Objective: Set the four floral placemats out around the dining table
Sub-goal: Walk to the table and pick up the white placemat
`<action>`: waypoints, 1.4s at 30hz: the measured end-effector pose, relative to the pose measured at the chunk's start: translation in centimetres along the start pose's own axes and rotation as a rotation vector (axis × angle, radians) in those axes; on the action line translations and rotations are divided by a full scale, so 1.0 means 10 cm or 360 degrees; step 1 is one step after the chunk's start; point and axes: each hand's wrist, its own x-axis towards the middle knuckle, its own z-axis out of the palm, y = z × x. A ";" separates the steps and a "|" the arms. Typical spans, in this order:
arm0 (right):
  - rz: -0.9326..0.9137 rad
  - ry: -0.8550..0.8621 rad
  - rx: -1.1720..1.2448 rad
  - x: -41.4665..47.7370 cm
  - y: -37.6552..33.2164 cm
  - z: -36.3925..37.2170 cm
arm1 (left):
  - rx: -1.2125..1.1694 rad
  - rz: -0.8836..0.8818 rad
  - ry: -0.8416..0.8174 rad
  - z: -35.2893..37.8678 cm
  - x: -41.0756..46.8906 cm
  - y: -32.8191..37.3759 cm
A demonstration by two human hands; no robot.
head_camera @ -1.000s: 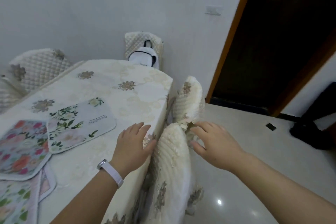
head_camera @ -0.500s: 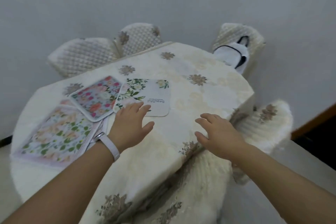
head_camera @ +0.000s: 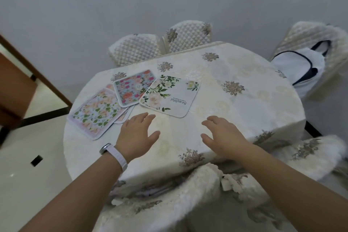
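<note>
None of the four placemats (head_camera: 170,97) is set out yet: we see them bunched beyond our left hand (head_camera: 138,133), both it and our right hand (head_camera: 221,136) spread and empty over the tabletop (head_camera: 244,111).

We had just one camera, and it sat on the person's head. It looked forward and down from above the near edge of the table (head_camera: 235,118). The lens was wide, so the table bent round and the wall (head_camera: 131,5) curved behind it. We were close: both arms reached in from the bottom, with the left hand (head_camera: 137,135) and the right hand (head_camera: 222,137) near the middle. There was no second view to share anything with.
</note>
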 end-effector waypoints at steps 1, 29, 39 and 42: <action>-0.0031 -0.0007 -0.0005 0.01 0.01 -0.02 | 0.0001 -0.0035 -0.0001 -0.01 -0.03 0.01; 0.0409 -0.0400 0.0611 1.64 0.24 0.60 | -0.0700 -0.0447 -0.0439 1.40 1.55 -0.48; 0.0985 -0.0288 0.1492 2.56 0.45 1.02 | -0.1987 -0.1310 -0.0098 1.72 2.02 -0.25; 0.1169 -0.0284 0.1887 2.78 0.53 1.15 | -0.2290 -0.1639 0.0034 1.85 2.14 -0.27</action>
